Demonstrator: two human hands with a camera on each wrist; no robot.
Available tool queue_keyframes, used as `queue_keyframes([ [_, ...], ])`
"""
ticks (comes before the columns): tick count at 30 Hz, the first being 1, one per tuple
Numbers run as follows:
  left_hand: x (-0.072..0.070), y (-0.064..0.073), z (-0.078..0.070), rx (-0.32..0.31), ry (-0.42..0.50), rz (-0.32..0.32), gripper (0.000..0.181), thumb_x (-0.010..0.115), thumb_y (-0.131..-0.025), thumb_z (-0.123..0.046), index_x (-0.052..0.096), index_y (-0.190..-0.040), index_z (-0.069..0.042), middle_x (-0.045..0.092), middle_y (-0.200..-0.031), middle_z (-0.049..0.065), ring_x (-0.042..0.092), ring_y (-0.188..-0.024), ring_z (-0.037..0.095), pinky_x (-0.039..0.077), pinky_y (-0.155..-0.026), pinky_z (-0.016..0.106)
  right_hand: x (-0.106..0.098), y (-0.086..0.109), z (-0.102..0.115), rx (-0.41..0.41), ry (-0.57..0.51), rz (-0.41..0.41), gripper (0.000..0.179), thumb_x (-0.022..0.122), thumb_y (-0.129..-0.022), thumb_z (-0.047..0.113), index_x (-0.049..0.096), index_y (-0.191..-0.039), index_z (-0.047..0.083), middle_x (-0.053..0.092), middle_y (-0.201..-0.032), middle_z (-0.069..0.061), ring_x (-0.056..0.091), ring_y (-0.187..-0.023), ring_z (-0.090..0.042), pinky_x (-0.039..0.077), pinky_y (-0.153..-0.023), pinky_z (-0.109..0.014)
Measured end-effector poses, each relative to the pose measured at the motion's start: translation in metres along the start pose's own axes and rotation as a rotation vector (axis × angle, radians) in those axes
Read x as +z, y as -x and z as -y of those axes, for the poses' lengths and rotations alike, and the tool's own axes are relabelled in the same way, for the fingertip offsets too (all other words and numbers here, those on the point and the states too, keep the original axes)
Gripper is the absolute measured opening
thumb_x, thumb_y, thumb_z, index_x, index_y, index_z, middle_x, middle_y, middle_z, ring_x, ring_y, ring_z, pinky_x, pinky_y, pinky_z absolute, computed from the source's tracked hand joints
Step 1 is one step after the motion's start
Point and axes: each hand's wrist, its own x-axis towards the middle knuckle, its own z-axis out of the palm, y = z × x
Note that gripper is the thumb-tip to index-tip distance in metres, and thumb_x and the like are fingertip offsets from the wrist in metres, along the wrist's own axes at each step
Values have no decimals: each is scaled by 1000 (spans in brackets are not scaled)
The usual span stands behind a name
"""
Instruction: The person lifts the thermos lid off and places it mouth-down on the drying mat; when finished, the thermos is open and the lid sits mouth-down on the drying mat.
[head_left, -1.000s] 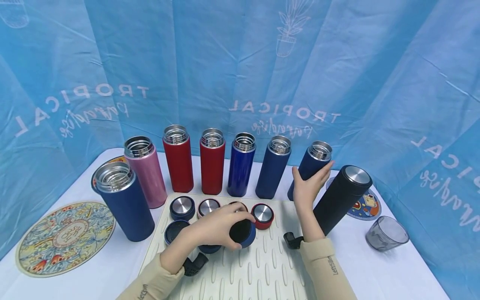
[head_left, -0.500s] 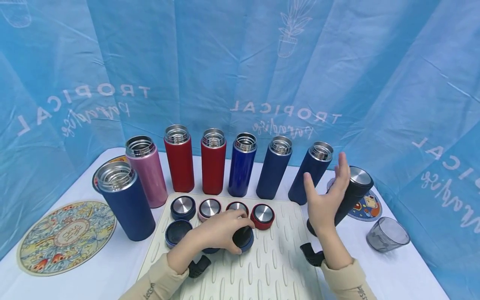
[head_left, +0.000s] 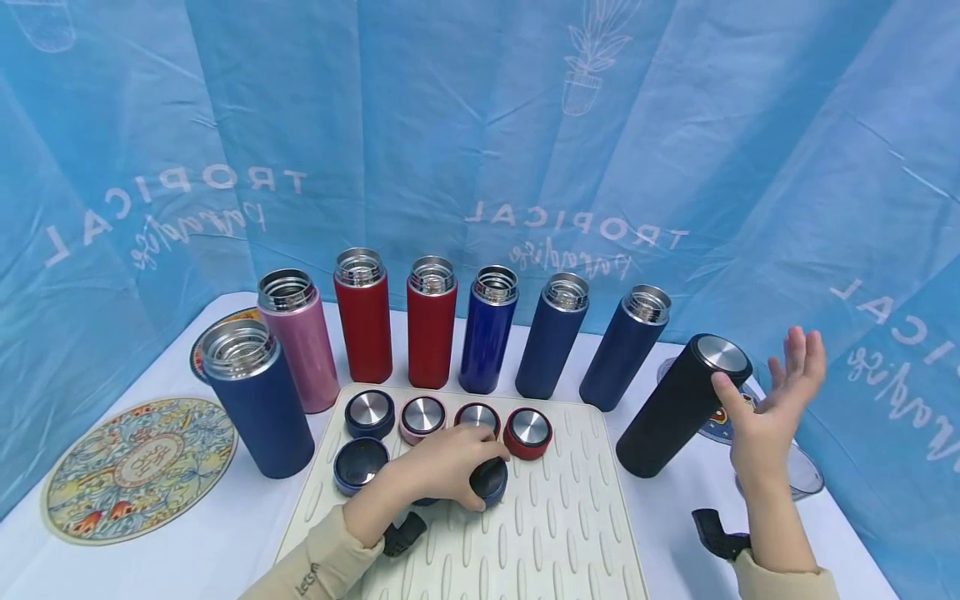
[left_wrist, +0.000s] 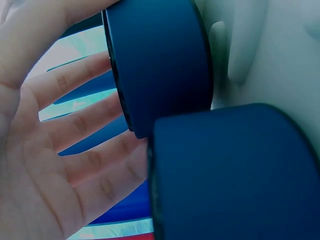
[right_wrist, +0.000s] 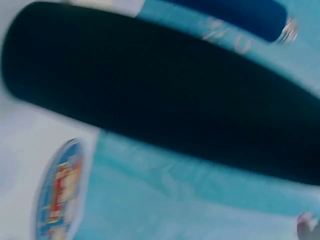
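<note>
In the head view my left hand [head_left: 442, 461] grips a dark blue bottle lid [head_left: 490, 481] low over the ribbed mat [head_left: 555, 533], thumb on its near side and fingers on the far side. The left wrist view shows this blue lid [left_wrist: 160, 60] beside a second blue lid [left_wrist: 235, 175], which my arm mostly hides from the head camera. My right hand [head_left: 771, 429] is raised with fingers spread and holds nothing. Its thumb overlaps the capped black bottle [head_left: 671, 417] in the head view; this black bottle [right_wrist: 150, 90] fills much of the right wrist view.
Several uncapped bottles stand behind the mat, including a pink bottle [head_left: 303, 358], a red bottle [head_left: 363, 333] and a navy bottle [head_left: 622, 354]. Steel-topped lids, such as the red lid [head_left: 528, 433], line the mat's back. A glass [head_left: 806, 475] stands behind my right wrist.
My right hand has left the rightmost navy bottle and moved right, past the black bottle. My left hand has lowered the tilted lid slightly toward the mat and keeps its grip.
</note>
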Motion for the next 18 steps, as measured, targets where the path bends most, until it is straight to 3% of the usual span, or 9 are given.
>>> queue_keyframes([
  [3,1,0,-1,-2,-5,3,54,82,-64,-29,63,-115,-20,59,-105,-1,57,-92,13,50,-77,28,-12,2,-11,156,-174,69,94,63,-75,-10,9,-146,19,13,-151,-5,7,-139,-22,1,-114,-38],
  [4,1,1,-1,-1,-7,3,54,82,-64,-29,63,-114,-20,59,-105,-1,57,-92,13,50,-77,28,-16,2,-14,213,-189,105,95,62,-75,-10,7,-146,21,12,-151,-6,6,-140,-22,-3,-114,-41],
  [7,1,1,-1,5,-20,-6,54,82,-64,-30,63,-113,-21,60,-103,-2,58,-90,12,50,-76,28,-25,5,-24,394,-127,252,98,60,-79,-8,0,-145,31,8,-152,-6,6,-140,-26,-6,-110,-54],
  [9,2,2,-1,11,-27,-13,53,82,-63,-30,63,-112,-22,60,-102,-2,58,-88,12,50,-75,28,-30,7,-32,469,-79,356,98,59,-80,-7,-2,-145,34,7,-152,-8,8,-139,-26,-4,-110,-54],
  [12,2,1,-1,16,-39,-18,53,82,-63,-31,63,-112,-22,61,-101,-2,58,-87,12,50,-73,28,-34,11,-42,521,-38,490,96,59,-80,-6,1,-144,35,13,-149,-8,19,-134,-21,10,-112,-50],
  [14,3,1,-1,16,-45,-19,52,82,-63,-31,63,-111,-22,61,-101,-2,58,-87,12,50,-72,28,-36,14,-49,543,-15,562,92,61,-81,-3,5,-144,33,22,-145,-5,30,-127,-11,24,-109,-35],
  [16,3,1,-1,13,-50,-18,52,83,-63,-31,64,-111,-22,61,-101,-2,59,-87,12,50,-72,28,-36,16,-53,562,6,618,87,62,-82,0,7,-143,31,28,-140,-1,38,-120,-2,36,-101,-27],
  [18,3,1,-1,9,-51,-16,52,83,-63,-32,64,-110,-23,61,-101,-2,59,-87,12,50,-72,28,-36,18,-56,590,36,645,85,62,-84,4,7,-143,29,29,-140,-5,40,-113,4,39,-97,-27],
])
